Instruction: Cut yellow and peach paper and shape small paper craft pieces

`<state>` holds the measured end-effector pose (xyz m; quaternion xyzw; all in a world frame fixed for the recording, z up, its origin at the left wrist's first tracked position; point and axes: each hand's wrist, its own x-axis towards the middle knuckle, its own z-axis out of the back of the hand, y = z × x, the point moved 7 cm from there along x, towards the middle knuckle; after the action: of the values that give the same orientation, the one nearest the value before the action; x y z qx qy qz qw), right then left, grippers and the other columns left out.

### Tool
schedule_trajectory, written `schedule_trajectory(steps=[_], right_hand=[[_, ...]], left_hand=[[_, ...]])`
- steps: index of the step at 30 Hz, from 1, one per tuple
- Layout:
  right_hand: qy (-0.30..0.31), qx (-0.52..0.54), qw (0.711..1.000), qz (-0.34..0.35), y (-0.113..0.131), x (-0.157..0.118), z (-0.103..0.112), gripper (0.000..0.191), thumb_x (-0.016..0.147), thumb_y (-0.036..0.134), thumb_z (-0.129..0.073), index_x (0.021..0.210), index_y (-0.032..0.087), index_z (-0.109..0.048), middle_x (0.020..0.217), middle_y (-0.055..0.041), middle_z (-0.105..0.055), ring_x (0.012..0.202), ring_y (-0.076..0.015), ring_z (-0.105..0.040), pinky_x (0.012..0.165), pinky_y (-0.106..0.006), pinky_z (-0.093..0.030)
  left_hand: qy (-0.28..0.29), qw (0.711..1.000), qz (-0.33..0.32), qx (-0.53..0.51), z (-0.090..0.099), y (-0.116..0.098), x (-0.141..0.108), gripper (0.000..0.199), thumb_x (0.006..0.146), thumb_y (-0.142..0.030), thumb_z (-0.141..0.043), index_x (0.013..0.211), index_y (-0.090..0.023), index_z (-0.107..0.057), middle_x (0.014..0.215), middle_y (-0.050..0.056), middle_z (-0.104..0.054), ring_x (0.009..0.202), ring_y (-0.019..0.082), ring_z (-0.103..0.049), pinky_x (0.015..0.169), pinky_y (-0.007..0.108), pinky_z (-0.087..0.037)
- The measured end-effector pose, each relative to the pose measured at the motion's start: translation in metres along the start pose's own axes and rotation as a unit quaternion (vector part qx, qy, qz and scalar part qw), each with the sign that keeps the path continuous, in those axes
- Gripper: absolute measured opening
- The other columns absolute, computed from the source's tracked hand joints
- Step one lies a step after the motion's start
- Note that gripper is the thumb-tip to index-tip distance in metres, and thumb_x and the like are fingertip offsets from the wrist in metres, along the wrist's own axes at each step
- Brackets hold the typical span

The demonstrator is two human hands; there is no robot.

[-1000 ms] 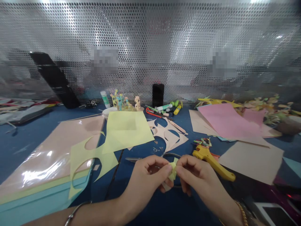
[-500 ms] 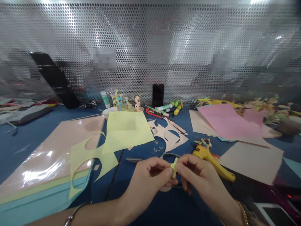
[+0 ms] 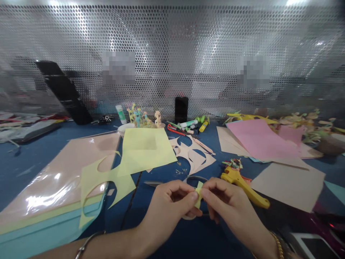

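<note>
Yellow paper strip (image 3: 198,194) straighter between fingers (image 3: 188,197)

This single head-worn view looks forward and down from above the near edge of the table (image 3: 35,162), facing the perforated metal screen (image 3: 172,46) at its far edge. The left hand (image 3: 171,205) and right hand (image 3: 229,201) appear close, at bottom centre.

No legible text is found; markings on white-green glue tube (image 3: 121,114) and yellow glue stick (image 3: 203,126) are too small to be read; two patches on perforated metal screen (image 3: 118,68) are pixelated, nothing readable
</note>
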<state>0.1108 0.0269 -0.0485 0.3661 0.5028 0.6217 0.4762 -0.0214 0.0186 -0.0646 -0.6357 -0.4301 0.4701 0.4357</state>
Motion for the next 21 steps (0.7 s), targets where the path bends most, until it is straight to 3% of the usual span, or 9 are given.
schedule_trajectory(steps=[12, 21], right_hand=[[0.013, 0.019, 1.0, -0.017, -0.0053, -0.0004, -0.0043, 0.034, 0.086, 0.051, -0.052, 0.072, 0.02, -0.049, 0.05, 0.0058, -0.049, 0.042, -0.0085, -0.047, 0.042, -0.019, -0.039], [0.023, 0.038, 0.999, -0.02, -0.0038, 0.0026, -0.0027, 0.042, 0.088, 0.055, -0.047, 0.07, 0.018, -0.054, 0.048, 0.0045, -0.049, 0.042, -0.0087, -0.048, 0.041, -0.019, -0.039]], left_hand=[[0.013, 1.0, 0.016, 0.005, -0.0034, 0.0036, 0.0004, 0.019, 0.076, -0.033, -0.07, 0.075, -0.014, -0.065, 0.06, 0.0, -0.069, 0.06, 0.014, -0.07, 0.058, 0.02, -0.054], [0.002, 1.0, 0.014, -0.01, -0.0005, 0.0007, 0.0009, 0.019, 0.076, -0.032, -0.069, 0.074, -0.013, -0.063, 0.057, 0.0, -0.067, 0.055, 0.014, -0.069, 0.055, 0.022, -0.054]])
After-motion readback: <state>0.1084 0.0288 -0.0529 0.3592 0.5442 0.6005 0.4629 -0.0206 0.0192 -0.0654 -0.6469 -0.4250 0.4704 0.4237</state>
